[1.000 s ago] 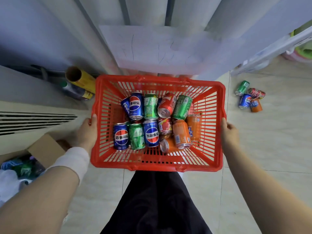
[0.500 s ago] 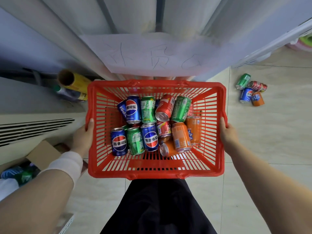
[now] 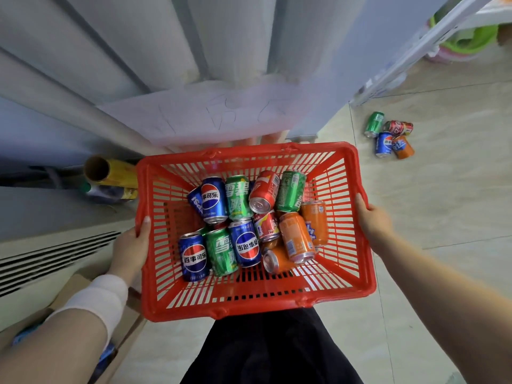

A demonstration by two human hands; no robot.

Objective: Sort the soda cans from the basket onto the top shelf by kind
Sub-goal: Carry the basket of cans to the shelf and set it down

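Head: basket (image 3: 249,153) lies crosswise; hands (image 3: 133,245) (image 3: 374,223) grip its ends.

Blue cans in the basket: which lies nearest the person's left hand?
The blue can at the pile's near-left end, left of a green can. The other blue cans lie deeper in the basket, farther from the left hand.

Storage room; shelf rack (image 3: 410,49), cardboard box (image 3: 73,285)

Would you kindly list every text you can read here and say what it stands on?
"百事可乐": front-left blue can.
"雪碧": back green can.
Too faint or blurred to read: the handwriting on the paper sheet, the red cans, the orange cans, the cans on the floor.
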